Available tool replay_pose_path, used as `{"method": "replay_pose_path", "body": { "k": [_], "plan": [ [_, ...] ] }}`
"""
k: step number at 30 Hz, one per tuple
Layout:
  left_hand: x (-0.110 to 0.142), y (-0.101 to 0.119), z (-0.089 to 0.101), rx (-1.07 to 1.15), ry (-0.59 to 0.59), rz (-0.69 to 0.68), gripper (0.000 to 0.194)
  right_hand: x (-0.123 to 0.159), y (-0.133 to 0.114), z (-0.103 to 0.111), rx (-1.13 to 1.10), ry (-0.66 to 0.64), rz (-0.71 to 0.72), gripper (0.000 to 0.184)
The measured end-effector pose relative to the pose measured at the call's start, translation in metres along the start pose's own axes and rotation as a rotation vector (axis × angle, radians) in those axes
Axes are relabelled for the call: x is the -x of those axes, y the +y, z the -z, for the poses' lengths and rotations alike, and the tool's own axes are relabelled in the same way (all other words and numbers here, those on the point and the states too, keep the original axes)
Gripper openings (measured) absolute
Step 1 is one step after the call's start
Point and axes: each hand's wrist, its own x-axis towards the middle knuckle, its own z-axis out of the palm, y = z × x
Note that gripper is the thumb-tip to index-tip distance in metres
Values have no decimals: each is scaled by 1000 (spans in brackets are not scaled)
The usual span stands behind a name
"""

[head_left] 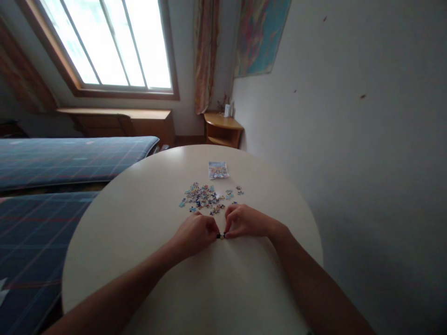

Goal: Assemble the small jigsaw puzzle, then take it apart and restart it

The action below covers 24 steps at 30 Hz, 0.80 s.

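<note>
Close together over the round white table [139, 242], both my hands pinch small dark jigsaw puzzle pieces [221, 236]. My left hand [200, 232] is closed on the left end, with thumb and fingertips pressed together. From the other side my right hand [246, 221] grips the right end between thumb and forefinger. The fingers cover much of the pieces, so I cannot tell whether they are joined. Just beyond the hands lies a loose heap of puzzle pieces [202, 195], mostly blue, white and brown. A few pieces [239, 190] rest apart at its right.
A flat picture packet [218, 170] lies behind the heap. Beds with blue plaid covers [70, 158] stand to the left of the table. A white wall [349, 163] runs along the right. A wooden corner shelf [223, 122] and a window [111, 42] are at the back.
</note>
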Motion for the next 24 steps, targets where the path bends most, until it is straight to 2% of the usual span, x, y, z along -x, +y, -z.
{"method": "replay_pose_path", "body": {
  "k": [11, 18, 21, 24],
  "plan": [
    [2, 3, 7, -42, -68, 2, 16, 0, -2, 0, 0, -5, -27, 12],
    [3, 3, 2, -45, -49, 4, 14, 0, -5, 2, 13, -16, -20, 10],
    [3, -3, 9, -43, -38, -10, 16, 1, -5, 1, 31, -16, -16, 11],
    [5, -15, 24, -50, -56, -5, 19, 1, -8, 0, 81, 3, -32, 20]
  ]
}}
